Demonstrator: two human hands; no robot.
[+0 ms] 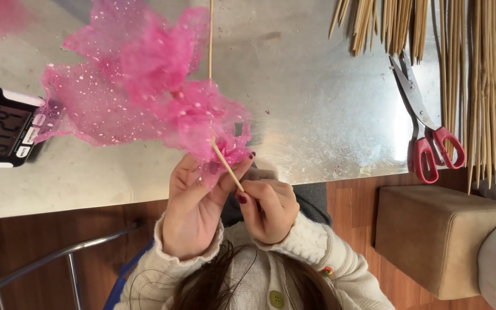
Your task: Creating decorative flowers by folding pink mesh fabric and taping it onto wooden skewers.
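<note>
Fingers of the right hand [266,208] pinch the skewer's [227,165] lower end; the left hand [193,206] grips pink netting [144,92] bunched above, the skewer slanting up-left over the bench [317,103].

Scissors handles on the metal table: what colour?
Red, on the scissors lying beside the bamboo sticks; the head view shows them clearly.

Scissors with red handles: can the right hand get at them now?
Probably yes: the scissors lie uncovered on the metal table, with bare tabletop toward the right hand. That hand pinches the wooden stick, though, and would need to let go.
</note>
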